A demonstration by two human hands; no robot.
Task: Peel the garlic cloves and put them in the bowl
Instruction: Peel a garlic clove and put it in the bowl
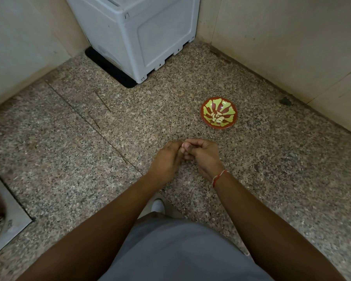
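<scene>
Pinching between curled fingertips, a small pale garlic clove [183, 144] is held where the left hand [167, 159] and the right hand [204, 156] meet, above the speckled stone floor [69, 159]; most of it is hidden. A red thread [218, 178] is worn on the right wrist. At about one o'clock from the hands, well apart, a red-and-green bowl [208, 109] is set on the floor, with peeled cloves [217, 118] lying inside. At eleven o'clock, a grey plastic box [134, 33] is seen in the corner.
</scene>
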